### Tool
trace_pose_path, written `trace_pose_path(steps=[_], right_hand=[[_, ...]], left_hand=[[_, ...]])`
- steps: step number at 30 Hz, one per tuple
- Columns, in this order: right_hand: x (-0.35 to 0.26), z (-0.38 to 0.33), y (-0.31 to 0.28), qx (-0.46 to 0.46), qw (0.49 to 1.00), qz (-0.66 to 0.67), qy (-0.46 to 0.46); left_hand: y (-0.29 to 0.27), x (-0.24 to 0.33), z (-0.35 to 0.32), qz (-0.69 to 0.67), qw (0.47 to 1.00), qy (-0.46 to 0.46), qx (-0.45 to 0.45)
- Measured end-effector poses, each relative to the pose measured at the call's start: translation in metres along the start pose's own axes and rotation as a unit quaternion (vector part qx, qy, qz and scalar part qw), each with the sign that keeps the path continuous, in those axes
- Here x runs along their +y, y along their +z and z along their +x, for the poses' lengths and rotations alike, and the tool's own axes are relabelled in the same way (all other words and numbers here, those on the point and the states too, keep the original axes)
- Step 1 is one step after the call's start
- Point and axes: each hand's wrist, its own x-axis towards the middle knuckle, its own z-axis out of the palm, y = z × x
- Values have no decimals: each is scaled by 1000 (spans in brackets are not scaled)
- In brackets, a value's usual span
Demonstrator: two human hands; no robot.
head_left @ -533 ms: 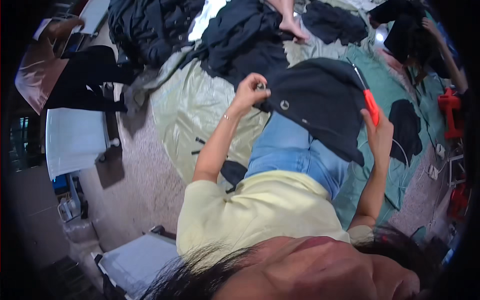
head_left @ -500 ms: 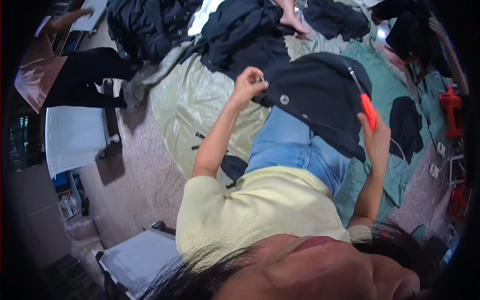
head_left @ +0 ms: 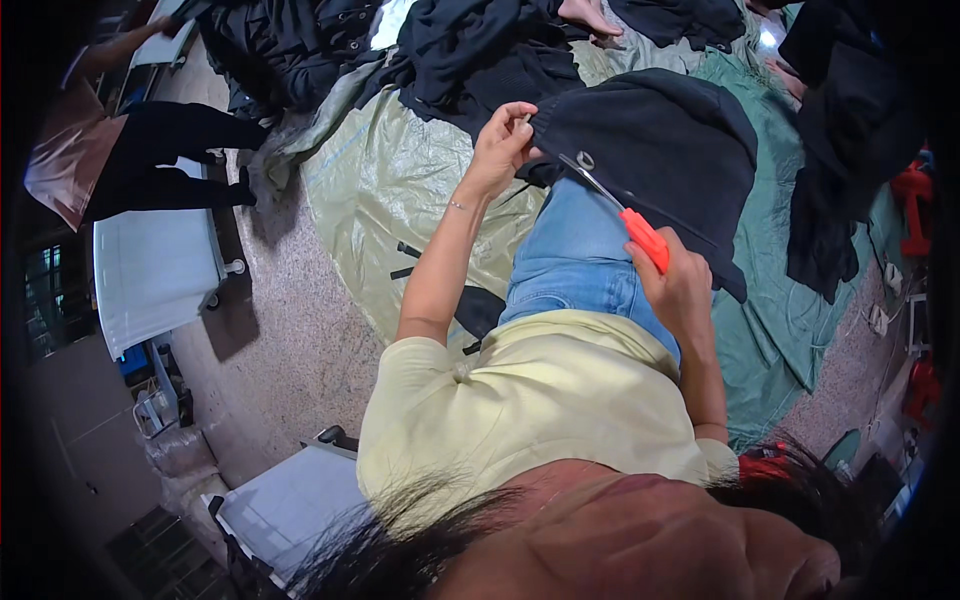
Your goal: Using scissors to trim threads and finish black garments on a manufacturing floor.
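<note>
A dark garment [head_left: 660, 130] lies spread over my lap and jeans. My left hand [head_left: 503, 145] pinches its left edge between thumb and fingers. My right hand [head_left: 680, 285] is closed round an orange-handled tool [head_left: 645, 238] with a slim metal shaft. The shaft points up and left across the cloth, its end close to a round metal eyelet [head_left: 585, 160]. Whether the tip touches the cloth I cannot tell.
Heaps of dark garments [head_left: 470, 50] lie on pale and green sheets [head_left: 770, 300] ahead. A person [head_left: 140, 160] stands at the left by a white table [head_left: 150, 275]. Another white surface [head_left: 300, 515] is near my left side. A dark garment [head_left: 825, 170] hangs at the right.
My right hand has brought the tool left and inward, from the garment's right side to near the eyelet. My left hand still holds the edge; the eyelet has shifted up and slightly right.
</note>
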Motion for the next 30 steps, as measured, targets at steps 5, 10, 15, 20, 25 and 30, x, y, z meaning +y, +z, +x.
trace_pose_path(steps=[5,10,15,20,25,30], right_hand=[[7,0,0,28,999,16,23],[22,-9,-16,59,993,-14,98],[30,-19,-28,58,992,-12,108],[31,-19,-22,-12,994,-35,101],[26,-20,-13,-39,994,-40,95],[30,-20,-5,-53,994,-53,83]], left_hand=[[-30,-35,27,-61,997,-24,49],[-10,-76,47,370,896,171,174],[35,-32,7,488,823,291,2],[32,-21,-7,493,849,172,-80],[27,-36,-7,460,882,98,-2],[24,-50,-1,464,875,136,0]])
